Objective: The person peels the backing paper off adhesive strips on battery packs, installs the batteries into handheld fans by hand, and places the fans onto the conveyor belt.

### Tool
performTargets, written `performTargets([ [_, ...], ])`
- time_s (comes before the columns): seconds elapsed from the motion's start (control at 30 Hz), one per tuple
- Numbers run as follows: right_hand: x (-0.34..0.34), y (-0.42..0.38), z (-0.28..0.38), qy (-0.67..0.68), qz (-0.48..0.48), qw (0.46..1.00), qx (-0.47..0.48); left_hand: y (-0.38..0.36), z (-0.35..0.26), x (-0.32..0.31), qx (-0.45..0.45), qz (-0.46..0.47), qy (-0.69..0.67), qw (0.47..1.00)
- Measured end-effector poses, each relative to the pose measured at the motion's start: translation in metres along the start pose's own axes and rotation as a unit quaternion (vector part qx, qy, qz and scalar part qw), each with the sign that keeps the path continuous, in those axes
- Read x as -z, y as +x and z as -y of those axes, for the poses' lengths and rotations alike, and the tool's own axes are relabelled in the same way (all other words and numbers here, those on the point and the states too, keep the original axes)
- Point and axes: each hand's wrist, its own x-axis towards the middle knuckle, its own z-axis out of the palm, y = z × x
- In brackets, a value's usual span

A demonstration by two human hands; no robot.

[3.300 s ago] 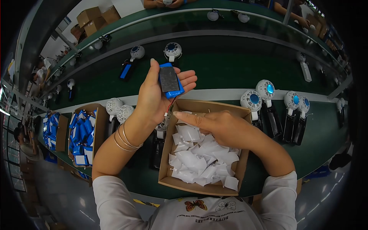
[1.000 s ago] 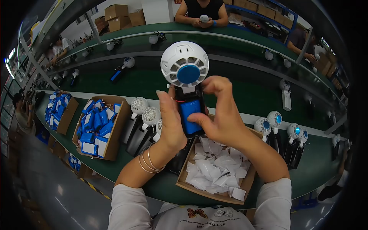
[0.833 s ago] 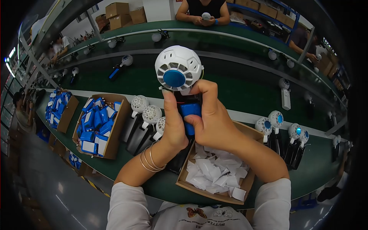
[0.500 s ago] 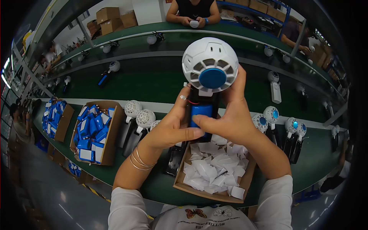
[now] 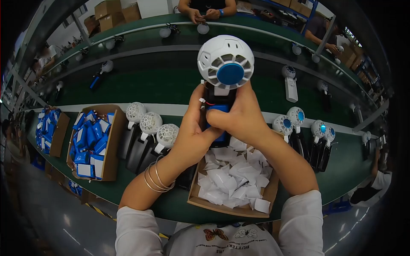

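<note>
A handheld fan (image 5: pixel 224 53) with a white round head and a blue centre disc is held up in front of me, its black handle pointing toward me. A blue battery pack (image 5: pixel 221 108) lies in the open handle, with thin wires and small white connectors at its left. My left hand (image 5: pixel 193 130) is wrapped round the handle's left side, thumb across its lower part. From the right, my right hand (image 5: pixel 240 115) grips the handle, its thumb pressing on the battery pack. The fingers behind the handle are hidden.
Below my hands stands a cardboard box of white paper pieces (image 5: pixel 230 183). At left are boxes of blue battery packs (image 5: pixel 92 136) and several fans with grey handles (image 5: pixel 150 123). More fans (image 5: pixel 295 115) lie at right. Across the green conveyor sits a person (image 5: pixel 209 10).
My right thumb has moved up along the battery pack. The view has shifted slightly, and the person opposite has let go of a white part, which now lies before them.
</note>
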Motion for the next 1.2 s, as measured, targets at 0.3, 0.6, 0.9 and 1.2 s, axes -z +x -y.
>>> performTargets([
  [0.3,0.020,0.002,-0.004,0.148,0.101,0.981,-0.073,0.004,-0.006,-0.007,0.067,-0.013,-0.129,0.989],
  [0.6,0.035,0.059,-0.085,0.080,0.076,0.941,-0.321,-0.015,-0.013,0.057,0.048,-0.012,0.231,0.972],
  [0.9,0.073,0.104,-0.164,-0.423,0.075,0.871,-0.238,-0.072,-0.078,0.247,0.130,0.060,0.745,0.652],
  [1.2,0.084,0.006,-0.029,-0.301,0.202,0.917,0.165,-0.022,-0.055,0.335,0.227,0.218,0.750,0.582],
])
